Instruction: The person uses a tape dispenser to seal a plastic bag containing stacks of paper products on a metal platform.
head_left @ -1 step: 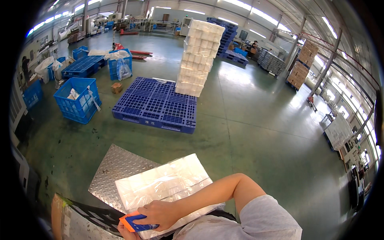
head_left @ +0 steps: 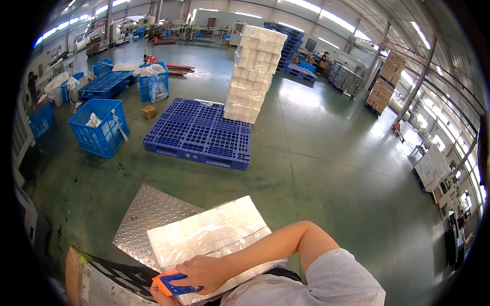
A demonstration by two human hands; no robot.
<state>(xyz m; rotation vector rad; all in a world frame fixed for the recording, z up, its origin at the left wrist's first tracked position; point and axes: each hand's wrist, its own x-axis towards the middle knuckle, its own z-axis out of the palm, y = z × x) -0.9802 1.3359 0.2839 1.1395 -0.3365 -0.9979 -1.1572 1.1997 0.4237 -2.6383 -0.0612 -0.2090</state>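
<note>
A white, plastic-wrapped package (head_left: 204, 229) lies tilted in front of me, with several white blocks showing through its clear film. My right hand (head_left: 204, 273) reaches across its near side and is closed round a blue and orange tape dispenser (head_left: 176, 285). At the dispenser's orange end is my left hand (head_left: 162, 296), fingers curled, its lower part cut off by the picture's edge. What those left fingers pinch, if anything, is hidden. Beneath the package's far left side a metal checker-plate sheet (head_left: 145, 217) shows.
Ahead, a blue plastic pallet (head_left: 196, 135) bears a tall stack of wrapped white packages (head_left: 255, 74) at its far right corner. Blue crates (head_left: 99, 127) and a small brown box (head_left: 149, 112) stand to the left. A worn board edge (head_left: 97, 280) lies at the lower left.
</note>
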